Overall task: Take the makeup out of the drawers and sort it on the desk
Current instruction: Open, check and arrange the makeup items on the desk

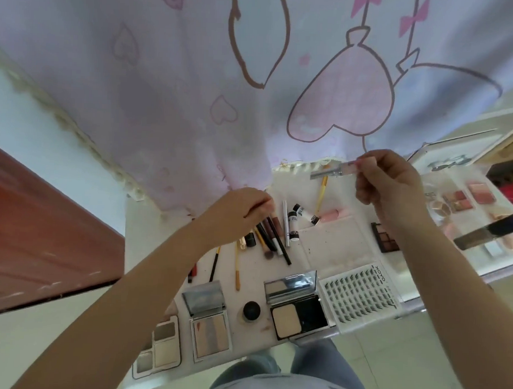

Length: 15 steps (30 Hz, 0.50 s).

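My left hand [242,211] grips a bunch of dark pencils and brushes [272,236] by their upper ends over the white desk [246,273]. My right hand [388,182] pinches a small clear flat case [331,171] and holds it above the back of the desk. Laid out along the front edge are a white palette [159,347], an open mirrored palette [210,324], a small black round jar [251,309], an open powder compact [298,311] and a lash tray [359,296].
White tubes with black caps [295,222] and a gold-handled brush [321,194] lie mid-desk. A dark eyeshadow palette [384,238] sits right. An open drawer [466,200] at right holds blush palettes. A printed curtain [195,88] hangs behind the desk.
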### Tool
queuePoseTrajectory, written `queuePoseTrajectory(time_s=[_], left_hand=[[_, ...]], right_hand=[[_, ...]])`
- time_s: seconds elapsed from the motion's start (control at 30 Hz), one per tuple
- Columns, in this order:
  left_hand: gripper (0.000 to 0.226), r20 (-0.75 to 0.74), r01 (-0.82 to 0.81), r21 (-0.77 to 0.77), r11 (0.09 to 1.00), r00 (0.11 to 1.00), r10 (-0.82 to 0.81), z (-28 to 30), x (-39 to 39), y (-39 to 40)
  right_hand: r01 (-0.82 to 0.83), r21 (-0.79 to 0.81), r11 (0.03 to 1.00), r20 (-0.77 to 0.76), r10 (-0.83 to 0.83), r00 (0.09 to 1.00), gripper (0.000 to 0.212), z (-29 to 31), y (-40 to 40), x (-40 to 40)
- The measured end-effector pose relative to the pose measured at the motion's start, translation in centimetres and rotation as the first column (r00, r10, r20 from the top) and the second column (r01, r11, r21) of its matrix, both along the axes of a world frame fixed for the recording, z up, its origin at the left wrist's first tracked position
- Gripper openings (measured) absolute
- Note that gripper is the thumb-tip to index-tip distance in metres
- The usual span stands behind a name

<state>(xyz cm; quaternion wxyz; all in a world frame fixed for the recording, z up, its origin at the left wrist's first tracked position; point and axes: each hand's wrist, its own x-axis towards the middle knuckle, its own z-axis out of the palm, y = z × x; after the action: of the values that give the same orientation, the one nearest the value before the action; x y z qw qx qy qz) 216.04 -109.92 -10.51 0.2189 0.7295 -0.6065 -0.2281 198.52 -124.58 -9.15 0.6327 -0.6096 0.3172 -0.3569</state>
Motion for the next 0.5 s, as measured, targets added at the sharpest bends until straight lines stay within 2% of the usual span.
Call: queuePoseTrajectory(time_s=[0.07, 0.13, 0.23, 0.3, 0.4, 0.5], left_hand=[[0.026, -0.061, 0.002, -0.055, 0.998, 0.998, -0.005, -0.1, -1.2, -0.6], [0.028, -0.118, -0.057, -0.116, 0.992, 0.992, 0.043, -0.3, -1.6, -0.8], [0.029, -0.13, -0.056, -0.19, 0.98, 0.991, 0.031, -0.5, -1.8, -0.9], [0.026, -0.136, -0.038, -0.191, 0.981, 0.991, 0.011, -0.6, -1.7, -1.1], [0.024, -0.157, -0.038, -0.146, 0.989, 0.988, 0.014, -0.8, -1.7, -1.6], [0.021, -0.189, -0.037, -0.093, 0.995, 0.982, 0.019, -1.6, -1.8, -2.2]], right_hand=[[-0.066, 0.076, 0.995, 0.043, 0.063, 0.997, 0.022, -0.4, 0.9, 0.8], [-0.102, 0.11, 0.989, 0.065, 0.095, 0.993, 0.015, -1.0, 1.1, 0.9], [-0.157, 0.145, 0.977, 0.105, 0.143, 0.984, 0.018, -1.8, 1.3, 0.7], [-0.15, 0.174, 0.973, 0.094, 0.136, 0.986, 0.014, -2.1, 1.2, 0.8], [-0.155, 0.219, 0.963, 0.087, 0.14, 0.986, 0.031, -2.5, 1.2, 1.0], [-0.186, 0.258, 0.948, 0.066, 0.175, 0.982, 0.026, -3.0, 1.4, 0.8]])
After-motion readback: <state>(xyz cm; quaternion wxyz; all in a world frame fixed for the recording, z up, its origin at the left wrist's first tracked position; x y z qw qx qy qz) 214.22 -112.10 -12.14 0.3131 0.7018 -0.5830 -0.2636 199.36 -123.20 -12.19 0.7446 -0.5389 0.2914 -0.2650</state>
